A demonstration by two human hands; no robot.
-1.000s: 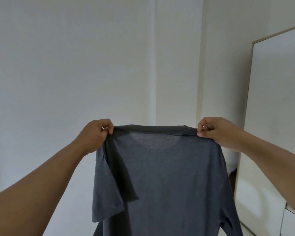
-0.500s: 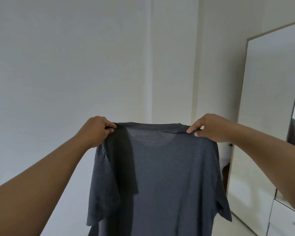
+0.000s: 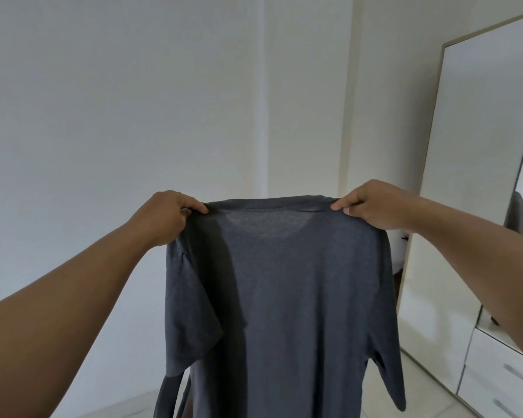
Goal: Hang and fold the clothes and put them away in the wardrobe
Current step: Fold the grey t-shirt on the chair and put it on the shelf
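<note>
Dark grey T-shirt [image 3: 287, 297] held up by its shoulders in both hands, in the middle of the frame

The left hand [image 3: 166, 217], left of centre, has its fingers and thumb pinched together on the fabric at one end of the neckline, and the right hand [image 3: 372, 208], right of centre, pinches the other end, so the top edge of the shirt is stretched nearly level between them. The shirt hangs straight down from the two hands to the bottom edge of the frame, its short sleeves drooping at either side, with a darker vertical fold running down its left part. Behind it stands a plain white wall [image 3: 109, 101]. At the right edge of the frame is a tall white wardrobe door [image 3: 477, 152] with a pale wooden frame, and white drawers [image 3: 501, 384] with grey handles sit in the lower right corner
</note>
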